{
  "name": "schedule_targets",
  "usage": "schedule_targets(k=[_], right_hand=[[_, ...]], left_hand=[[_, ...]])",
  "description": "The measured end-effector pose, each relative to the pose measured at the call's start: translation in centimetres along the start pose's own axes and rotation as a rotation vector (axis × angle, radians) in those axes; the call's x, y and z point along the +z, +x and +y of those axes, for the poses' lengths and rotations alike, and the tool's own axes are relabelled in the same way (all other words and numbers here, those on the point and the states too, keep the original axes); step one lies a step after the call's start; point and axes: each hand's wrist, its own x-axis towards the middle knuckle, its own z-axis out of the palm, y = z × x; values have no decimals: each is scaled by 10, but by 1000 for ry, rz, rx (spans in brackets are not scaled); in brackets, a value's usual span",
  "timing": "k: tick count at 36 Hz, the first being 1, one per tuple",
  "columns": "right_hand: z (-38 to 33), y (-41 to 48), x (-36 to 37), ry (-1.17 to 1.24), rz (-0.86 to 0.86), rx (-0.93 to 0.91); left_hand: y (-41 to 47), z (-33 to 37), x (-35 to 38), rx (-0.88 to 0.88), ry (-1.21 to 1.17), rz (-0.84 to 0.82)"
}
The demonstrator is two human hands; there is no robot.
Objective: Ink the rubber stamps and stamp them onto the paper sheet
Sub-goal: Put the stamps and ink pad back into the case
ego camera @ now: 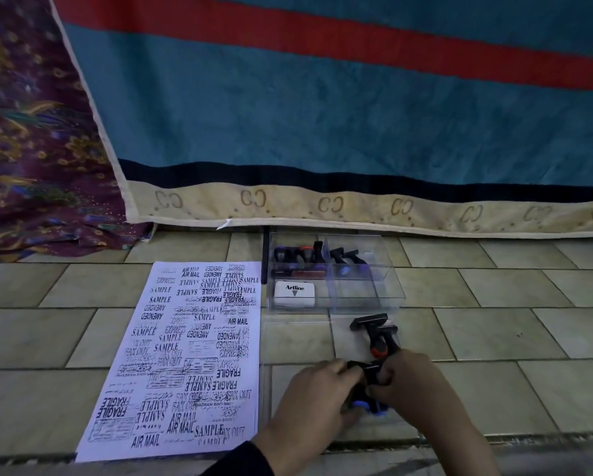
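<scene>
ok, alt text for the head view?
The left hand and right hand grip black stamps over a clear tray on a tiled floor. A densely stamped paper sheet lies to their left; beyond them a clear box holds more stamps and an Artline ink pad.

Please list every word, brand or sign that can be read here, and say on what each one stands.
"Artline": on the white ink pad lid in the clear box.
"SAMPLE", "FRAGILE", "AIR MAIL", "FAX OUT", "EXPRESS", "AMENDED": stamped many times on the paper sheet.
"CC"-like pairs: on the blanket's beige border.
Boxed and script stamp prints on the sheet: too small to read.
Rubber stamps in the left hand and right hand: nothing readable.
</scene>
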Motion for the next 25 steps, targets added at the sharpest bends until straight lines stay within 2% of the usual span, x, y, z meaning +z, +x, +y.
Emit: schedule_targets(k=[7, 11, 15, 20, 25], right_hand=[[-5, -4, 0, 37, -8, 5], [-8, -9, -7, 127, 6, 8], [-12, -14, -22, 185, 39, -8], [-23, -14, -57, 243, 128, -48], [-28, 9, -83, 335, 263, -71]], left_hand=[[-3, -5, 5, 17, 46, 108], [-7, -3, -1, 22, -51, 147], [-8, -5, -18, 28, -39, 237], [9, -15, -54, -22, -156, 306], [45, -26, -87, -88, -128, 405]])
